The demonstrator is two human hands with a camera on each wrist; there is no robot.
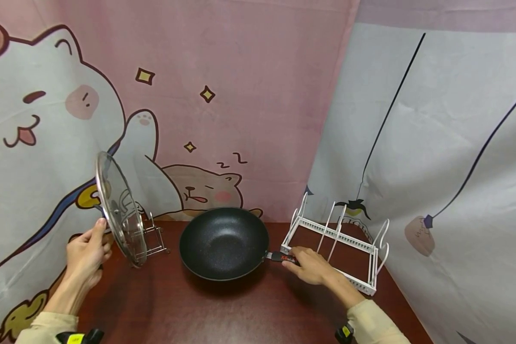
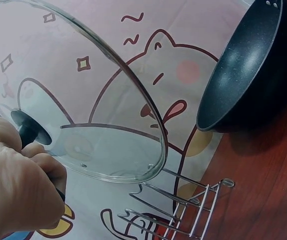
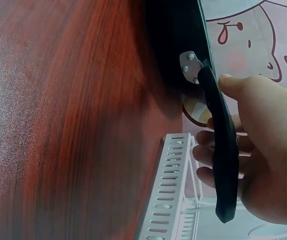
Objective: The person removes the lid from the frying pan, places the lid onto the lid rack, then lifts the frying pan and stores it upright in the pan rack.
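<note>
At the left, my left hand point(image 1: 86, 251) grips the dark knob point(image 2: 31, 127) of a round glass lid point(image 1: 122, 210). The lid stands on edge in the air. A black wok point(image 1: 223, 243) is on the table in the middle, its open side up and its handle point(image 3: 222, 145) pointing right. Around the end of that handle is my right hand point(image 1: 311, 265), thumb on one side and fingers on the other. In the right wrist view the fingers point(image 3: 206, 155) lie loosely behind the handle, not wrapped over it; the palm looks apart from it.
A white rack point(image 1: 357, 243) with upright wire dividers stands at the right, close behind my right hand. A small metal wire rack point(image 1: 156, 241) sits at the left, partly behind the lid. Printed curtains point(image 1: 262, 95) hang at the back of the reddish-brown table point(image 1: 215, 315).
</note>
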